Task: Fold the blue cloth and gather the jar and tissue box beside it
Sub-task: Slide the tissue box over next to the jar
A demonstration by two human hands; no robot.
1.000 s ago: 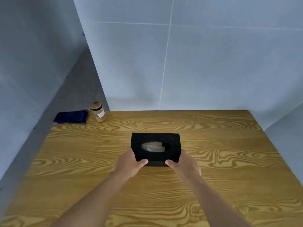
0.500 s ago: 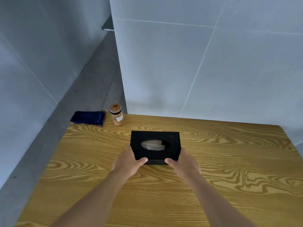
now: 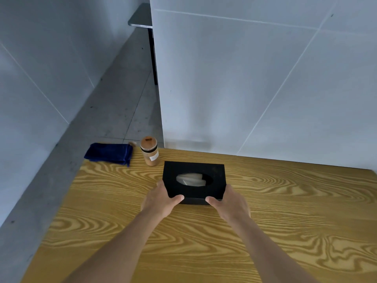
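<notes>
A black tissue box [image 3: 218, 174] with white tissue in its oval slot sits on the wooden table [image 3: 285, 221], close to the far left corner. My left hand [image 3: 161, 201] grips its near left corner and my right hand [image 3: 230, 203] grips its near right corner, thumbs on the top edge. Just left of the box stands a brown jar [image 3: 150, 152] with a dark band and a white label. The folded blue cloth [image 3: 109, 153] lies left of the jar at the table's far left corner.
A grey partition wall [image 3: 255, 88] rises right behind the table's far edge. The table's left edge drops to a grey floor [image 3: 98, 123]. A small dark table [image 3: 142, 19] stands farther back on the floor.
Both hands have carried the tissue box toward the far left, so it now sits close to the jar. The head view has turned left with it.
</notes>
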